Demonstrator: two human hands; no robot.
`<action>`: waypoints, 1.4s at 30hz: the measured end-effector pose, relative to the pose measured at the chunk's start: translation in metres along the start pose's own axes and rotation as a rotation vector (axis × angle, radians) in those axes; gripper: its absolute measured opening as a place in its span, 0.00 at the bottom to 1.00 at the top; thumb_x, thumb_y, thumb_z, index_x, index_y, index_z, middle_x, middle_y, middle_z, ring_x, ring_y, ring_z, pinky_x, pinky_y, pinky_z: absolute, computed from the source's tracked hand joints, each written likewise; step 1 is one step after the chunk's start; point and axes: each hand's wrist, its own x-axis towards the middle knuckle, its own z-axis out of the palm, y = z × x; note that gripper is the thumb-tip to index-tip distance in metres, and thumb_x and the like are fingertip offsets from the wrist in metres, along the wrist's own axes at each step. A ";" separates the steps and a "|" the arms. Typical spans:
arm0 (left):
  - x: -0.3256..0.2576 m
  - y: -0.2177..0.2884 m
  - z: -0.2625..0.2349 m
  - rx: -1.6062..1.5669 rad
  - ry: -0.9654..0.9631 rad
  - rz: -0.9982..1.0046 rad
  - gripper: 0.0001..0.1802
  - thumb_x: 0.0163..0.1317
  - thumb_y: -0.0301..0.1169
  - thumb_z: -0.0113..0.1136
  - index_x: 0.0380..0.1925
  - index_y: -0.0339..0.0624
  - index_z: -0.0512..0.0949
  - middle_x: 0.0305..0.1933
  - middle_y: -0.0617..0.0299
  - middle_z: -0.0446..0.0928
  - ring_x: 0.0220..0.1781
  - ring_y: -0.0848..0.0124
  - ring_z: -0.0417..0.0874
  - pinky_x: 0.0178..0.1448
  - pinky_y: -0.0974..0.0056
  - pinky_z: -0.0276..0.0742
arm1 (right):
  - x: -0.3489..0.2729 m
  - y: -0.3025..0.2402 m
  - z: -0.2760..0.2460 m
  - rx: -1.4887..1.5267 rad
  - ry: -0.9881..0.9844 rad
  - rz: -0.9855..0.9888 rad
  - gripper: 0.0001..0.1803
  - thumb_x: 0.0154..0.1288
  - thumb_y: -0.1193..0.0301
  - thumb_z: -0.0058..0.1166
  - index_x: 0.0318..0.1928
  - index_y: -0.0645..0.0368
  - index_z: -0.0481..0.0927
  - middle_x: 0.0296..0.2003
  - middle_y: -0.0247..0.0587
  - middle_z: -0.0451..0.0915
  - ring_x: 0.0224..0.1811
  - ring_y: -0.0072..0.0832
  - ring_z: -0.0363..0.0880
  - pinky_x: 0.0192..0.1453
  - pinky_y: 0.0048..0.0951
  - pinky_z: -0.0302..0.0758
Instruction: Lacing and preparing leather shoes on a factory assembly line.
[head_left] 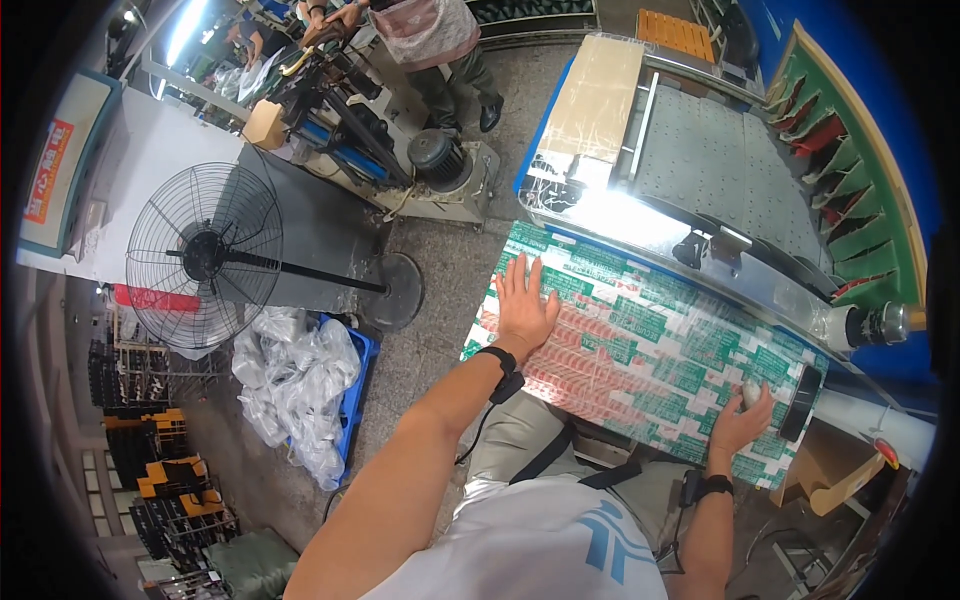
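In front of me is a work surface [610, 345] covered with strips of green, white and red printed tape. My left hand [526, 308] lies flat on its left part, fingers spread, nothing in it. Toward the right end my right hand [738, 425] curls around a small pale grey object [751, 394]; its kind is hard to make out. A black phone-like slab [800, 403] lies just right of that hand, at the surface's right edge.
A machine with a grey perforated plate [700, 150] stands beyond the surface, beside a green-backed panel [870, 190] of fabric flaps. At left are a floor fan [204, 252] and clear plastic bags [295, 385] on a blue pallet [362, 385]. Another person [440, 50] stands far off.
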 end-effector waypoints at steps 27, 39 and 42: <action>0.000 -0.001 0.003 -0.015 0.015 0.009 0.41 0.72 0.45 0.58 0.81 0.41 0.60 0.84 0.38 0.55 0.87 0.38 0.50 0.88 0.31 0.41 | -0.001 0.008 0.003 0.027 -0.035 0.003 0.35 0.72 0.67 0.58 0.78 0.49 0.69 0.74 0.58 0.69 0.81 0.58 0.61 0.82 0.60 0.56; 0.000 0.000 0.000 -0.016 -0.011 -0.012 0.42 0.72 0.44 0.58 0.81 0.41 0.59 0.85 0.38 0.54 0.88 0.39 0.49 0.88 0.32 0.40 | 0.000 0.001 -0.001 0.031 -0.056 0.035 0.34 0.72 0.68 0.58 0.78 0.49 0.69 0.74 0.55 0.69 0.81 0.56 0.61 0.82 0.60 0.57; 0.000 0.001 0.000 -0.014 -0.017 -0.011 0.42 0.73 0.44 0.58 0.82 0.41 0.59 0.85 0.38 0.54 0.88 0.39 0.48 0.88 0.32 0.39 | 0.000 0.001 -0.002 0.032 -0.040 0.010 0.34 0.72 0.68 0.57 0.78 0.49 0.69 0.74 0.55 0.69 0.80 0.56 0.62 0.81 0.60 0.58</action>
